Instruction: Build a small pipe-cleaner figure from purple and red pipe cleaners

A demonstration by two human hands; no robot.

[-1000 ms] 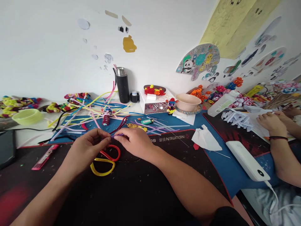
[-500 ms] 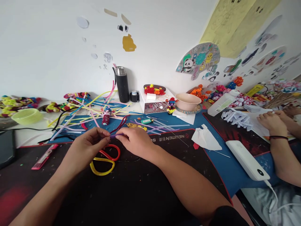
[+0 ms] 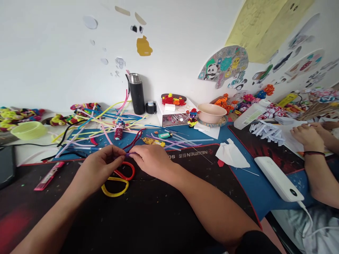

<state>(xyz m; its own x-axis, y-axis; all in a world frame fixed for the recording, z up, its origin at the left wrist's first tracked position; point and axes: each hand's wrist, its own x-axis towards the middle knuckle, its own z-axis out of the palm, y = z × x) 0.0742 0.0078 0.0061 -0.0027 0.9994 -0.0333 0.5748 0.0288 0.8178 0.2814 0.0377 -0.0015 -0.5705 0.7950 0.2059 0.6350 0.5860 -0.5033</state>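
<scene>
My left hand (image 3: 102,165) and my right hand (image 3: 150,159) meet at the middle of the black desk mat (image 3: 148,215), fingertips pinched together on a short purple pipe cleaner (image 3: 128,154). Only a small bit of it shows between the fingers. Just under my hands lie scissors with red and yellow handles (image 3: 118,179). Behind my hands spreads a heap of coloured pipe cleaners (image 3: 106,123), with a dark red one (image 3: 135,138) curving toward my fingers.
A black flask (image 3: 137,94), a small white drawer box (image 3: 173,114), a pink bowl (image 3: 211,113) and a white power bank (image 3: 278,179) stand around. Another person's hands (image 3: 307,137) work on paper at the right. A pink strip (image 3: 49,175) lies at left.
My fingertips have drawn closer together, so less of the purple pipe cleaner shows between them. The view has shifted slightly.
</scene>
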